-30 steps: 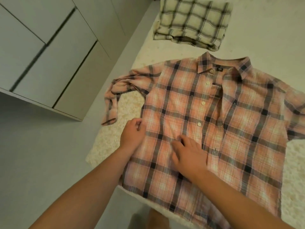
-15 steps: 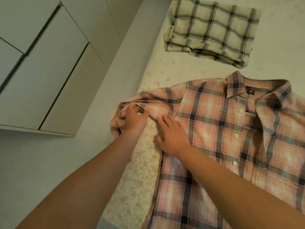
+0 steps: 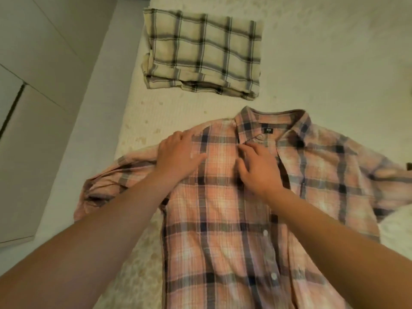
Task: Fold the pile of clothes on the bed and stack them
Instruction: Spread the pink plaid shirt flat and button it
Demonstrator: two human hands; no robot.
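A pink plaid shirt (image 3: 223,230) lies face up and buttoned on the bed, collar away from me. Its left sleeve (image 3: 107,188) is bunched near the bed's left edge. My left hand (image 3: 178,155) rests flat on the shirt's left shoulder with its fingers spread. Just below the collar button, my right hand (image 3: 256,168) presses on the placket, fingers slightly bent, nothing held. A folded cream plaid shirt (image 3: 200,54) sits farther back on the bed.
The bed (image 3: 334,63) has a pale speckled cover. Its left edge runs beside a grey floor strip (image 3: 78,130) and white cabinet doors (image 3: 33,108). A white rounded thing (image 3: 396,228) shows at the right edge.
Both hands moved from the left sleeve and side up to the shoulder and collar area. The view shifted so the shirt sits more centrally.
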